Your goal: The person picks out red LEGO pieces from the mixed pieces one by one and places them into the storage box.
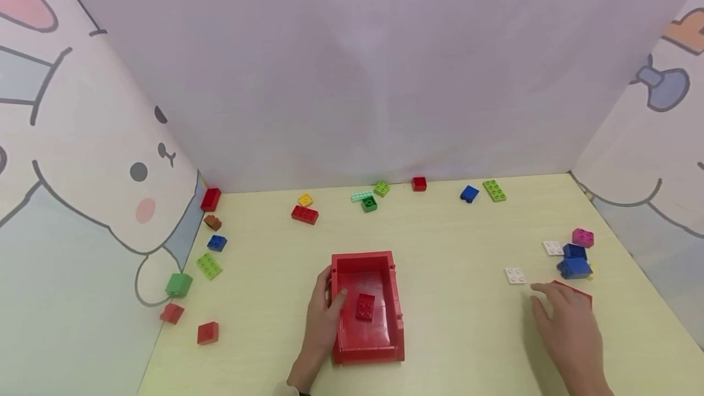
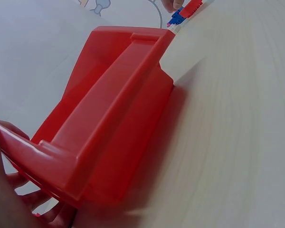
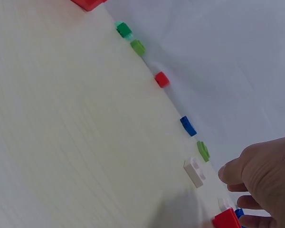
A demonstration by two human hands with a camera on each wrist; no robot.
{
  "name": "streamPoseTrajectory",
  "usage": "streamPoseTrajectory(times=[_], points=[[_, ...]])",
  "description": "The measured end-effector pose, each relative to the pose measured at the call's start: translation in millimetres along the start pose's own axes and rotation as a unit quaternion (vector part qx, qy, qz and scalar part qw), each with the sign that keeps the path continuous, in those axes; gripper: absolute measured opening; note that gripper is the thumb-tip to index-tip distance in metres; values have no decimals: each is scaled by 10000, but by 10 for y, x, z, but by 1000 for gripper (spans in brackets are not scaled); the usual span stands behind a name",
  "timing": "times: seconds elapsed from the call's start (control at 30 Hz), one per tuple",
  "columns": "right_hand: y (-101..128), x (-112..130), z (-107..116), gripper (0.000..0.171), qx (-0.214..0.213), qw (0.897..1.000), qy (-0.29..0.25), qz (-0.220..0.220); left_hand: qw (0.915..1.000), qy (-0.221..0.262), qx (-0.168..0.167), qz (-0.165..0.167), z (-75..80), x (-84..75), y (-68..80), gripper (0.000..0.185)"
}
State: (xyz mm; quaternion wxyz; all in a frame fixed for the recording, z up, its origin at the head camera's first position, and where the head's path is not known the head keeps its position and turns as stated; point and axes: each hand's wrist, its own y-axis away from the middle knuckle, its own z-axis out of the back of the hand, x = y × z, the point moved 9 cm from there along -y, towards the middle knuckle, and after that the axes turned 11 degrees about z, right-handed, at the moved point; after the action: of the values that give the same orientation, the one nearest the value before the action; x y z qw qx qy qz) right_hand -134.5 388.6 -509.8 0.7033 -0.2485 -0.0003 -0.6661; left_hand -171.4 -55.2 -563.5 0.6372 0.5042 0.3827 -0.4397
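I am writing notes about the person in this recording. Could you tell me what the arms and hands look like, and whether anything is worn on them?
Both are bare: the left hand and the right hand show no gloves, rings or markings. At the left wrist a small edge of a light, whitish cuff appears at the bottom of the head view. The right forearm is uncovered as far as the picture shows. No watch or strap is visible.

A: Bricks on surface [image 1: 467,335], tally by colour?
B: Red bricks [image 1: 305,214], seven, one inside tray. Green bricks [image 1: 209,266], five. Blue bricks [image 1: 217,242], four. White bricks [image 1: 515,275], two. Yellow brick [image 1: 305,200], brown brick [image 1: 212,222], pink brick [image 1: 582,238], mint brick [image 1: 361,195], one each.
A: Trays, hands?
B: Red tray [image 1: 365,261], one. Left hand [image 1: 321,316], right hand [image 1: 569,329], two in all.
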Motion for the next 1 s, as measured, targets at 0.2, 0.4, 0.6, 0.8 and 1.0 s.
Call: streamPoseTrajectory(times=[0.2, 0.4, 0.6, 0.8, 1.0], points=[[38, -80, 24, 27, 28, 9996, 184, -195, 10000, -14, -1, 24, -2, 7, 5, 67], [61, -140, 20, 35, 8, 9992, 321, -256, 10000, -44, -16, -4, -2, 5, 2, 68], [69, -294, -16, 51, 381, 9963, 530, -552, 10000, -46, 18, -17, -3, 3, -2, 70], [113, -445, -98, 64, 846, 9912, 484, -901, 10000, 20, 45, 9, 4, -7, 7, 69], [156, -564, -158, 70, 1066, 9873, 399, -1105, 10000, 10, 64, -29, -4, -22, 16, 69]])
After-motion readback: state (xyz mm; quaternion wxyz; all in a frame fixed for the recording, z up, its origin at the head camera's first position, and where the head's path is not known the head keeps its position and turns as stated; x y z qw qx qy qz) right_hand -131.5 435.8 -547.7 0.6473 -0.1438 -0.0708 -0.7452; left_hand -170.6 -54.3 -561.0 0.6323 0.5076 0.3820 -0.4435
